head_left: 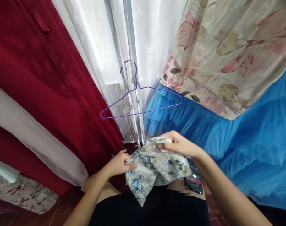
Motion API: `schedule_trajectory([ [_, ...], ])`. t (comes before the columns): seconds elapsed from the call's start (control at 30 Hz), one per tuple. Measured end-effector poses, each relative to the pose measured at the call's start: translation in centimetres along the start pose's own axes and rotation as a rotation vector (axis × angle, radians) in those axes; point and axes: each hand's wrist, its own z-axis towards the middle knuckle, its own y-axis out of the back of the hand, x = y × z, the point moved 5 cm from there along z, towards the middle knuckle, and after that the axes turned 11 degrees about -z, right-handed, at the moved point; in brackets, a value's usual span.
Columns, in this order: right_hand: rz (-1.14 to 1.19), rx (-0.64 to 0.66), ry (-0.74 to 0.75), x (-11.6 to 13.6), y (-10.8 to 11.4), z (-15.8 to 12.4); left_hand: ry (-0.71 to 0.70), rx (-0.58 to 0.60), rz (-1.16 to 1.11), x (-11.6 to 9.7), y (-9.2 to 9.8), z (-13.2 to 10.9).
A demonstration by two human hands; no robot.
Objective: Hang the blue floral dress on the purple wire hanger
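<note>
the right hand (pixel 179 145) has its grip pinched on the top edge of a crumpled floral cloth (pixel 154 171), thumb and fingers pressed together over a fold. the left hand (pixel 119 164) pinches the same cloth at its nine o'clock edge, fingers curled onto the fabric. the cloth is bunched between the two hands, just above the lap in black shorts (pixel 152 210). its long axis runs roughly from two o'clock at the right grip down to seven o'clock, where a loose corner hangs. both hands touch it, the right one higher and farther from the body, the left lower and nearer. both forearms come in from the bottom edge, wrists turned toward each other. at twelve o'clock from the cloth, well apart, a purple wire hanger (pixel 143 111) hangs by its hook on a white window frame (pixel 131 47), its bar nearly level. a dark flat packet (pixel 195 182) lies partly under the cloth at four o'clock. a red curtain (pixel 39 78) fills ten o'clock, blue tulle (pixel 251 141) three o'clock, and a flowered cover (pixel 228 47) one o'clock.
</note>
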Motion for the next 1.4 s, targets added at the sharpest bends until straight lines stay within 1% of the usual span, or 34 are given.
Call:
schedule_trajectory([
  [0.07, -0.160, -0.132, 0.020, 1.1, 2.5, 1.0, 0.040, -0.175, 0.157, 1.4, 4.7, -0.9],
  [0.13, -0.342, -0.258, 0.069, 2.2, 4.6, 2.7, 0.052, -0.335, 0.267, 1.5, 9.7, -1.6],
  [0.2, -0.507, -0.395, 0.148, 2.9, 6.2, 4.7, 0.049, -0.431, 0.373, 0.5, 14.1, -1.8],
  [0.27, -0.612, -0.548, 0.215, 2.9, 7.3, 6.7, 0.058, -0.550, 0.460, -1.2, 17.7, -1.7],
  [0.3, -0.652, -0.594, 0.233, 2.6, 7.5, 7.6, 0.059, -0.620, 0.493, -2.2, 19.1, -1.5],
  [0.33, -0.692, -0.609, 0.229, 2.1, 7.5, 8.5, 0.052, -0.682, 0.518, -3.2, 20.2, -1.3],
  [0.37, -0.735, -0.596, 0.200, 1.4, 7.2, 9.4, 0.034, -0.733, 0.538, -4.3, 20.9, -1.1],
  [0.43, -0.825, -0.531, 0.107, -0.1, 6.1, 10.5, -0.035, -0.795, 0.572, -6.6, 21.3, -0.3],
  [0.5, -0.869, -0.498, 0.058, -1.3, 4.7, 10.9, -0.135, -0.795, 0.585, -8.9, 20.7, 0.9],
  [0.6, -0.829, -0.478, 0.119, -1.7, 2.8, 10.2, -0.306, -0.732, 0.544, -11.7, 18.9, 3.2],
  [0.63, -0.805, -0.486, 0.153, -1.6, 2.6, 9.6, -0.355, -0.736, 0.511, -12.3, 18.5, 3.9],
  [0.67, -0.783, -0.514, 0.186, -1.5, 2.6, 8.9, -0.393, -0.764, 0.477, -12.8, 18.2, 4.5],
  [0.73, -0.748, -0.627, 0.233, -1.1, 3.9, 7.0, -0.430, -0.862, 0.422, -13.1, 17.9, 5.4],
  [0.8, -0.732, -0.835, 0.241, -0.7, 6.5, 4.8, -0.421, -0.941, 0.401, -13.0, 17.9, 5.8],
  [0.87, -0.754, -1.049, 0.223, -0.2, 9.6, 2.7, -0.397, -0.965, 0.389, -13.0, 17.8, 5.9],
  [0.9, -0.780, -1.110, 0.211, 0.1, 11.1, 2.0, -0.387, -0.967, 0.381, -13.0, 17.9, 5.9],
  [0.93, -0.814, -1.117, 0.194, 0.4, 12.3, 1.6, -0.379, -0.963, 0.375, -13.0, 18.0, 5.8],
  [0.97, -0.849, -1.070, 0.165, 0.8, 13.4, 1.5, -0.376, -0.959, 0.370, -13.0, 18.1, 5.6],
  [1.0, -0.878, -0.984, 0.124, 1.2, 14.2, 1.6, -0.377, -0.955, 0.362, -13.0, 18.4, 5.5],
  [1.07, -0.883, -0.770, 0.024, 2.2, 15.2, 1.8, -0.383, -0.957, 0.335, -12.7, 19.1, 5.0],
  [1.1, -0.851, -0.660, -0.033, 2.7, 15.4, 1.8, -0.380, -0.965, 0.314, -12.3, 19.5, 4.7],
  [1.17, -0.695, -0.436, -0.157, 3.6, 15.4, 1.6, -0.339, -0.978, 0.261, -10.9, 20.3, 4.2],
  [1.23, -0.450, -0.250, -0.268, 4.1, 14.6, 1.4, -0.250, -0.945, 0.213, -9.2, 20.7, 4.0],
  [1.27, -0.327, -0.198, -0.294, 4.3, 14.1, 1.5, -0.209, -0.911, 0.190, -8.4, 20.6, 4.0],
  [1.3, -0.222, -0.182, -0.291, 4.3, 13.5, 1.7, -0.183, -0.876, 0.167, -7.6, 20.5, 4.1],
  [1.33, -0.149, -0.221, -0.251, 4.2, 13.0, 2.2, -0.175, -0.846, 0.144, -7.1, 20.3, 4.2],
  [1.4, -0.097, -0.395, -0.112, 3.5, 11.8, 3.2, -0.192, -0.824, 0.096, -6.4, 19.8, 4.5],
])
